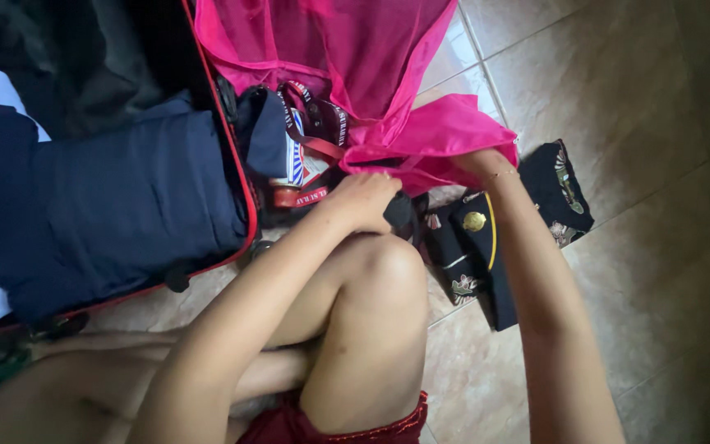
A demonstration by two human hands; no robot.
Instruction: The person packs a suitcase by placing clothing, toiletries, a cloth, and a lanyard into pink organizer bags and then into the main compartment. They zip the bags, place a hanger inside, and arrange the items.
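Observation:
A bright pink sheer garment (355, 57) hangs down from the top of the head view and bunches at its lower edge. My left hand (367, 197) grips that lower edge near the middle. My right hand (482, 164) is tucked into the pink fold at the right, with its fingers hidden in the cloth. A black patterned garment with a gold button (486, 247) lies on the floor under both hands. My bent knee (380, 271) is just below the left hand.
An open suitcase with a red rim (244, 177) holds folded navy clothes (117, 205) at the left. Red and dark lanyards (314, 123) and a dark blue cloth lie beside it. Beige floor tiles (643, 123) spread to the right.

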